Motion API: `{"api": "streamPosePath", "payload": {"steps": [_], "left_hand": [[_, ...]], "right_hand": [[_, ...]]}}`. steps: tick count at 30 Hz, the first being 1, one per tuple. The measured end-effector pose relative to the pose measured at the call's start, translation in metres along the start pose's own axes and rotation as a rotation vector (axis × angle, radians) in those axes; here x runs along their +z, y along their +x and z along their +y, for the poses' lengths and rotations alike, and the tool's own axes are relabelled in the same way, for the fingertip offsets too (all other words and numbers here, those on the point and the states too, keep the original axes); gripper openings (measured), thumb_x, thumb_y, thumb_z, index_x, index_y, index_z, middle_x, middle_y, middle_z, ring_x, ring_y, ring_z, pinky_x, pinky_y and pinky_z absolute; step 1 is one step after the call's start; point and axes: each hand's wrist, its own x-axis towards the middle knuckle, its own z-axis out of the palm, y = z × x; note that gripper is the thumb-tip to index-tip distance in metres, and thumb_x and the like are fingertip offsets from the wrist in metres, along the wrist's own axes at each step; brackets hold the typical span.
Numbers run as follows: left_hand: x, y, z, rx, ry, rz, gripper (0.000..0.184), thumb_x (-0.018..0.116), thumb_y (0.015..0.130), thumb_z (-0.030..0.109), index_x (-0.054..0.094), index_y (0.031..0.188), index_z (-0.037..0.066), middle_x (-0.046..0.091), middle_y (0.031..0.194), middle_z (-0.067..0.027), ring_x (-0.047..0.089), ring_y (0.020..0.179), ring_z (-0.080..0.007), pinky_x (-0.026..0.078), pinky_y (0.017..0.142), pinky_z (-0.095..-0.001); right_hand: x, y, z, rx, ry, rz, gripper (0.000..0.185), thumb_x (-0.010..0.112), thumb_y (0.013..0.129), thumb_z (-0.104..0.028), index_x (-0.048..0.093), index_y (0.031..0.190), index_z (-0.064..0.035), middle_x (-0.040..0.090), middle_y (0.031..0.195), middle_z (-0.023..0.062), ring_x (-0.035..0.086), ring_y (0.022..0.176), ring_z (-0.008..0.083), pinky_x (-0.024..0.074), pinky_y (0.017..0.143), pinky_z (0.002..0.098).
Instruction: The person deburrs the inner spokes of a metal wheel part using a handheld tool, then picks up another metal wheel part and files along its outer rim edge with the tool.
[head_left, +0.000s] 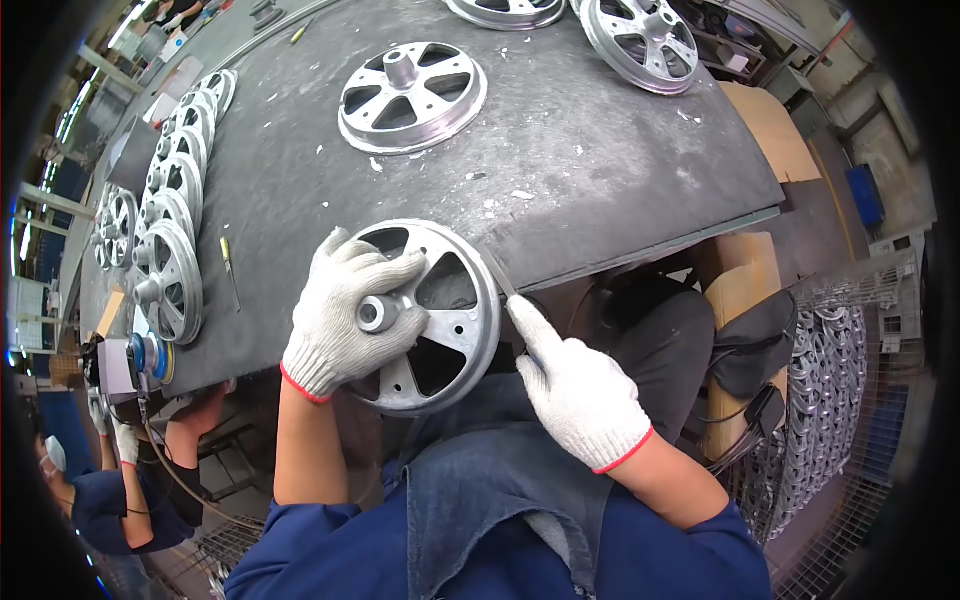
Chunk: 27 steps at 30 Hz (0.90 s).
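Note:
A cast metal wheel point(463, 372) with wide spokes stands tilted at the table's front edge. My left hand point(345, 315), in a white knit glove with a red cuff, is wrapped around its hub, thumb and fingers on either side. In my right hand point(585, 395), gloved alike, is a thin flat file point(495, 270), its blade lying along the wheel's right rim. The file's handle is hidden inside my closed fingers, and the index finger stretches along the tool.
Another wheel point(412, 100) lies farther back on the dark table point(560, 200), among metal flakes. More wheels point(172, 280) lean in a row at left, near a yellow-handled tool point(229, 265). A wire basket of metal parts point(815, 400) stands at right. A co-worker point(125, 500) is at lower left.

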Motion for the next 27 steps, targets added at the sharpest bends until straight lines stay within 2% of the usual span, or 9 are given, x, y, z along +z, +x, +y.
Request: {"api": "streamPosePath", "payload": {"steps": [1,3,7,10,14,15,16,18,27], "left_hand": [[0.0,-0.001,0.0,0.0,0.0,-0.001,0.053,0.089,0.075,0.021,0.088,0.127,0.008,0.082,0.112,-0.0135,0.075,0.119,-0.0328,0.039,0.135,-0.0605],[0.0,-0.001,-0.001,-0.016,0.008,-0.011,0.053,0.089,0.076,0.021,0.088,0.127,0.008,0.082,0.113,-0.0135,0.075,0.118,-0.0328,0.04,0.134,-0.0597],[0.002,-0.003,0.002,-0.03,0.01,0.009,0.053,0.089,0.077,0.022,0.088,0.128,0.008,0.081,0.111,-0.0136,0.075,0.116,-0.0328,0.04,0.134,-0.0601],[0.008,-0.007,0.013,-0.076,-0.016,0.069,0.053,0.09,0.078,0.024,0.088,0.128,0.008,0.08,0.107,-0.0133,0.075,0.114,-0.0341,0.039,0.133,-0.0621],[0.014,-0.012,0.028,-0.198,0.023,0.11,0.053,0.092,0.08,0.029,0.087,0.128,0.007,0.079,0.104,-0.0126,0.075,0.111,-0.0366,0.037,0.133,-0.0633],[0.014,-0.012,0.029,-0.19,0.046,0.107,0.052,0.091,0.082,0.034,0.087,0.128,0.009,0.082,0.106,-0.0113,0.075,0.109,-0.0342,0.04,0.128,-0.0586],[0.014,-0.011,0.028,-0.179,0.069,0.104,0.05,0.09,0.084,0.038,0.086,0.127,0.011,0.084,0.107,-0.01,0.075,0.108,-0.0318,0.042,0.122,-0.0539],[0.009,-0.009,0.028,-0.203,0.02,0.055,0.055,0.092,0.082,0.036,0.086,0.13,0.01,0.082,0.108,-0.0117,0.075,0.112,-0.0336,0.04,0.127,-0.0575],[-0.001,-0.007,0.015,-0.075,0.022,-0.039,0.07,0.095,0.08,0.038,0.081,0.144,0.014,0.081,0.117,-0.012,0.075,0.124,-0.0342,0.037,0.135,-0.0578]], "right_hand": [[0.001,0.001,0.002,0.001,0.001,0.0,0.069,0.063,0.116,-0.03,0.042,0.181,-0.0192,0.08,0.102,0.0258,0.08,0.09,0.0457,0.0653,0.085,0.0561],[0.002,0.005,0.014,-0.067,0.399,0.026,0.077,0.07,0.112,-0.034,0.04,0.181,-0.017,0.082,0.118,0.0284,0.081,0.105,0.0474,0.0643,0.098,0.0552],[0.007,0.0,0.023,-0.113,0.526,0.16,0.102,0.087,0.099,-0.043,0.036,0.183,-0.0165,0.079,0.139,0.0279,0.078,0.126,0.0464,0.061,0.113,0.0516],[-0.01,-0.009,0.017,-0.045,0.41,0.059,0.101,0.086,0.099,-0.04,0.035,0.184,-0.0166,0.079,0.138,0.0278,0.078,0.126,0.0462,0.0616,0.112,0.0512],[0.001,-0.015,0.019,-0.027,0.275,0.042,0.087,0.079,0.105,-0.035,0.039,0.182,-0.0258,0.082,0.122,0.0251,0.08,0.11,0.0478,0.064,0.101,0.0553],[0.004,-0.014,0.019,-0.058,0.23,0.06,0.079,0.075,0.109,-0.032,0.042,0.181,-0.0292,0.08,0.109,0.0236,0.08,0.097,0.0482,0.0647,0.092,0.058],[0.005,-0.015,0.017,-0.06,0.23,0.058,0.079,0.075,0.109,-0.032,0.042,0.181,-0.0292,0.08,0.109,0.0236,0.08,0.097,0.0482,0.0647,0.092,0.058],[0.005,-0.016,0.013,-0.049,0.082,0.068,0.077,0.074,0.11,-0.032,0.044,0.18,-0.0291,0.076,0.098,0.0222,0.079,0.086,0.0463,0.0655,0.083,0.0573],[0.008,-0.02,0.013,-0.108,-0.016,0.143,0.077,0.075,0.11,-0.03,0.044,0.181,-0.0282,0.071,0.088,0.0188,0.077,0.073,0.0413,0.0647,0.07,0.0545]]}}
